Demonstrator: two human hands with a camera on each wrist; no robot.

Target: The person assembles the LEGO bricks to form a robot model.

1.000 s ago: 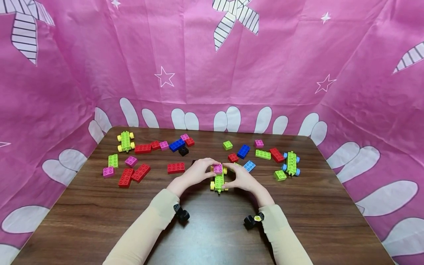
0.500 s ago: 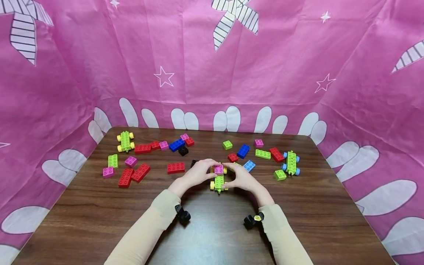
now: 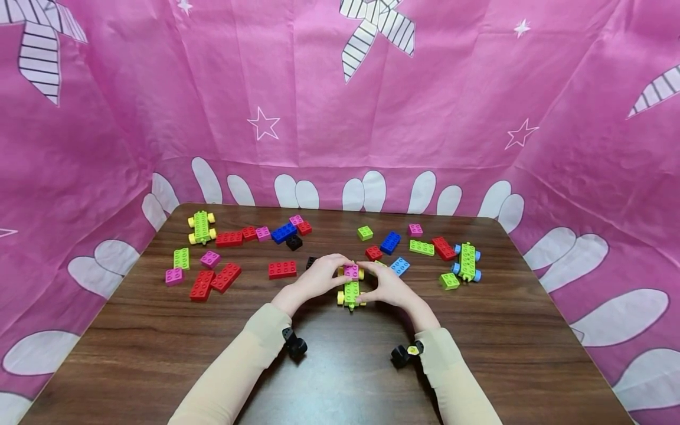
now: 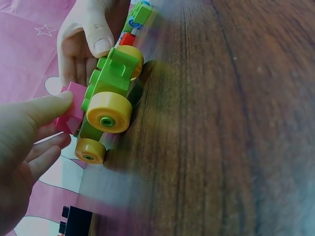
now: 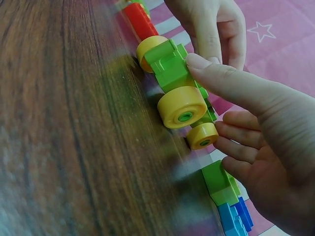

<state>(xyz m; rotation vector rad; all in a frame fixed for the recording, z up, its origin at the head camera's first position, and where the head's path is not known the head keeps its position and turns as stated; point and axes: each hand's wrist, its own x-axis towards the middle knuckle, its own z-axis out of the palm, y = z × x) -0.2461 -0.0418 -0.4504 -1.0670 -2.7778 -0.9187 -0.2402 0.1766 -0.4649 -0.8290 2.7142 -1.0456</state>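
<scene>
A lime green car base (image 3: 352,292) with yellow wheels stands on the table, its hitch end toward me. On its far end sits a pink two-by-two brick (image 3: 352,271). My left hand (image 3: 319,276) pinches this brick; in the left wrist view the thumb presses the near side of the pink brick (image 4: 76,105). From the other side, my right hand (image 3: 392,289) holds the car base, and the right wrist view shows its thumb on the near end of the base (image 5: 172,69). Its other fingers reach toward the far wheel (image 5: 203,136).
Red bricks (image 3: 282,270), pink bricks (image 3: 210,258) and a yellow-wheeled base (image 3: 201,227) lie to the left. On the right are a light blue brick (image 3: 401,266), a dark blue brick (image 3: 390,242) and a blue-wheeled base (image 3: 467,262). Pink cloth (image 3: 329,136) borders the table.
My left hand and the pink brick have shifted slightly right over the car base. A black brick behind the left hand shows more now. The right hand stays in place.
</scene>
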